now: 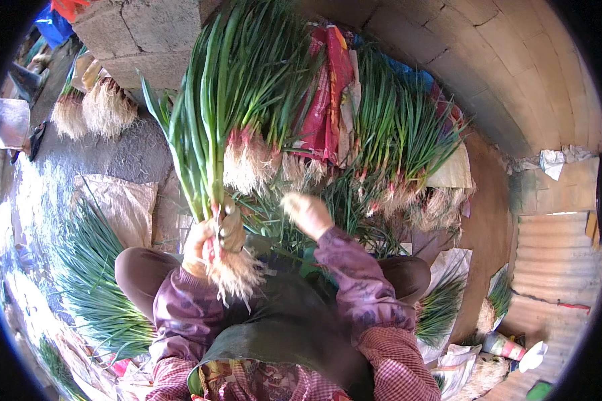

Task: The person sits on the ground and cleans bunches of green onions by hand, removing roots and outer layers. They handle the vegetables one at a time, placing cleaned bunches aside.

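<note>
My left hand (197, 244) grips a few spring onions (215, 150) near their reddish base, with the long green leaves pointing away from me. Pale stringy roots (233, 273) hang below the grip towards my lap. My right hand (307, 214) is blurred and raised over the loose green leaves in front of my knees. Its fingers look curled, but the blur hides whether they pinch anything. Just beyond both hands lies a bunch of spring onions (251, 160) with thick whitish roots. A dark apron (301, 321) covers my lap.
More spring onions (391, 145) lie at the far right beside a red printed sack (326, 100). A concrete block wall (491, 65) curves behind them. Another onion pile (100, 280) is left of my knee. Right, a leaf bunch (441, 301) rests on sacking, near a cup (501, 346).
</note>
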`<state>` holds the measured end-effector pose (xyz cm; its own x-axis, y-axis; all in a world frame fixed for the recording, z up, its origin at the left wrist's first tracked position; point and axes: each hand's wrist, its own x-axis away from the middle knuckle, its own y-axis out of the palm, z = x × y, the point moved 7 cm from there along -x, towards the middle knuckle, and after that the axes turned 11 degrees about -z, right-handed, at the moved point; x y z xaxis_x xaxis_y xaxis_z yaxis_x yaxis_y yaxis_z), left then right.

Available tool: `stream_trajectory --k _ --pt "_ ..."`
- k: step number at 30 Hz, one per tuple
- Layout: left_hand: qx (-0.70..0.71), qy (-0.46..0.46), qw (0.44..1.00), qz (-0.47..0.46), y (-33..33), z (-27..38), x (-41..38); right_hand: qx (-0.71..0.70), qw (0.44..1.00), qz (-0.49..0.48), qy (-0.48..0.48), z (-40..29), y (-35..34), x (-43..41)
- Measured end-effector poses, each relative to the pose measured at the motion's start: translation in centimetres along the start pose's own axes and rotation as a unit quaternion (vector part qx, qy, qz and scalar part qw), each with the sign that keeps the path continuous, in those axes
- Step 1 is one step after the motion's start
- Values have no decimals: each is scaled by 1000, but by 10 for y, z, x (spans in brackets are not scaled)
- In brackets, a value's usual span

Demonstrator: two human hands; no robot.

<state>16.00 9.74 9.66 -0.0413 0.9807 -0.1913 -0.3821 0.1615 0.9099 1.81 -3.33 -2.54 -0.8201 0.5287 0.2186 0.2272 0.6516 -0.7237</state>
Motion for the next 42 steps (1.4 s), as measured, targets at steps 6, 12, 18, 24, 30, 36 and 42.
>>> stream_trajectory --k 6,12,18,24,30,36,42 --pt "14 -8 989 150 -10 8 7 -86 982 65 154 -53 -79 -134" --pt "22 -23 992 126 -28 3 1 -15 959 64 274 -16 -65 -206" --pt "20 -36 992 118 -32 -5 -1 -280 927 98 231 77 -137 -126" --pt "-97 -70 981 153 -65 -34 -9 -346 933 35 92 48 -101 -82" --pt "-57 -37 989 132 -40 -22 -10 -493 863 24 106 33 -87 -62" --pt "48 -13 995 85 -16 -24 -13 -386 905 36 177 75 -100 -75" --pt "54 46 996 -54 15 19 -9 188 935 278 114 -10 -136 -79"
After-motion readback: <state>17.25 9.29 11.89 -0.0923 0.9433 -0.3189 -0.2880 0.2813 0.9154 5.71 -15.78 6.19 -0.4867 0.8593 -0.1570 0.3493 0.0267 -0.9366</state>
